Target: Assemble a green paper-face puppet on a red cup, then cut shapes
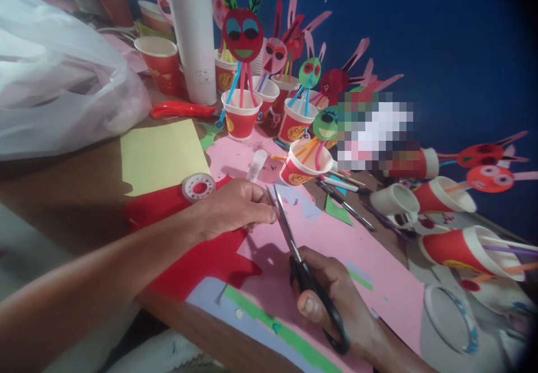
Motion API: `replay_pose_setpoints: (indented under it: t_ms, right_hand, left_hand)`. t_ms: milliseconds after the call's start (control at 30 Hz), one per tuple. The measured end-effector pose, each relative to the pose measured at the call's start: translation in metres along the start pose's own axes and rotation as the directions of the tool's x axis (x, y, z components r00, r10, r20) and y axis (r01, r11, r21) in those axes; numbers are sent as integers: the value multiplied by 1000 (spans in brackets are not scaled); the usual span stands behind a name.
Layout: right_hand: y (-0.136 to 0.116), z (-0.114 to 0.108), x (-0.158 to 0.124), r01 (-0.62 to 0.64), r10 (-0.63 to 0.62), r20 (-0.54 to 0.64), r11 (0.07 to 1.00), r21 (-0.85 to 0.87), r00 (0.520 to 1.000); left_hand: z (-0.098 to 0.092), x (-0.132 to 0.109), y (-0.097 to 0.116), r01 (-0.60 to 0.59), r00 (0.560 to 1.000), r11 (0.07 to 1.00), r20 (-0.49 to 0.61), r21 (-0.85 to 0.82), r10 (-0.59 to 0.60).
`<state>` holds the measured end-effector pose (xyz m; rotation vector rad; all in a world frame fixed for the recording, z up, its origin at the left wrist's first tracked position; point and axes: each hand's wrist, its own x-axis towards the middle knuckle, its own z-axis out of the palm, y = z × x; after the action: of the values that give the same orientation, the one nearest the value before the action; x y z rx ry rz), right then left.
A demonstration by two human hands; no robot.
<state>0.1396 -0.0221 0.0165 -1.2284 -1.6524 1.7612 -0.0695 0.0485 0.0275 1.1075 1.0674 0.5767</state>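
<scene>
My right hand [340,300] grips a pair of scissors [309,283] with black handles. Their slim metal blades stand slightly apart and point up and left, with the tips beside my left fingers. My left hand [239,202] is closed in a pinch; whatever lies between its fingertips is too small or hidden to name. Both hands are above pink paper [336,249]. Red paper [189,266] lies partly beneath my left forearm. A white tape roll [199,187] sits by my left wrist, and a pale yellow square of paper [163,157] lies just beyond.
Red paper cups [241,123] holding straw-legged paper puppets [242,33] line the back against a blue wall [420,36]. A white plastic bag [63,81], a red-handled cutter [182,109] and a tall white cylinder [193,36] stand left. Pens [348,207] and a white mug [394,202] lie right.
</scene>
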Motion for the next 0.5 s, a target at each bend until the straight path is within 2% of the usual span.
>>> replay_pose_setpoints:
  t_ms: [500]
  right_hand:
    - [3, 0, -2, -14, 13, 14, 999, 43, 1000]
  left_hand:
    - [-2, -1, 0, -25, 999, 1000, 19, -8, 25]
